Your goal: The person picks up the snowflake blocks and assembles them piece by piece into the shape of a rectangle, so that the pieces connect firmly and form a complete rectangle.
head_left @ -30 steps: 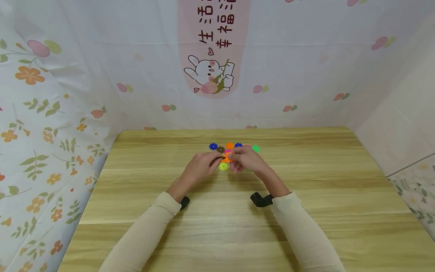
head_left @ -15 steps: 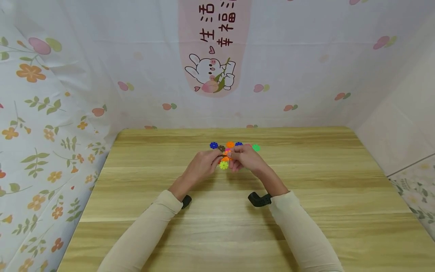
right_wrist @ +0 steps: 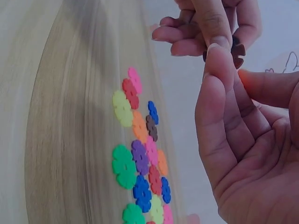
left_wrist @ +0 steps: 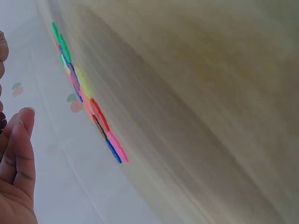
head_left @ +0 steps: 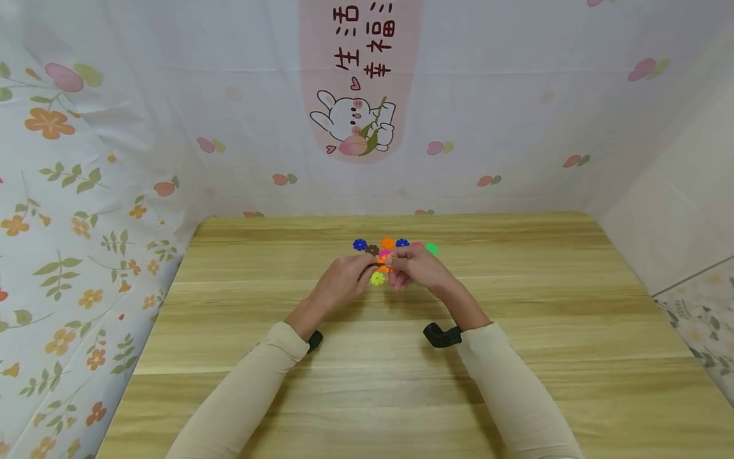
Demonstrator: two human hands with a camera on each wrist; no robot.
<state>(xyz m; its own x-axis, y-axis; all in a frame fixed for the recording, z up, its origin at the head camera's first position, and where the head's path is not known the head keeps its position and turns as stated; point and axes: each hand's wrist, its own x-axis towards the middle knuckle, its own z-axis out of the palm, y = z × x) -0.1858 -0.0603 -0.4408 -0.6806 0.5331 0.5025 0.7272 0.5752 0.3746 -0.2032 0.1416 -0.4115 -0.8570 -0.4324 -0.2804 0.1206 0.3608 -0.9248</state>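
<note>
Above the far part of the table, my left hand (head_left: 341,280) pinches a dark brown notched plastic disc (right_wrist: 239,52), a snowflake-style building piece. My right hand (head_left: 421,269) faces it and pinches an orange notched disc (head_left: 383,259), mostly hidden by the fingers in the right wrist view. The two discs meet or nearly meet between the hands; whether their slots are joined I cannot tell. Loose discs lie flat below: a yellow-green disc (head_left: 377,278), a blue disc (head_left: 359,245), a green disc (right_wrist: 124,166) and a purple disc (right_wrist: 139,157), among several others.
The discs form a loose group on the wooden table (head_left: 355,382), close to its back edge. Behind it hangs a white printed cloth (head_left: 516,115), and a flowered cloth (head_left: 86,255) covers the left side. Black wrist mounts (head_left: 441,335) stick out from the sleeves.
Both hands keep nearly the same place, still holding the brown and orange discs. Only slight finger and wrist shifts show, and the head view moves a little.
</note>
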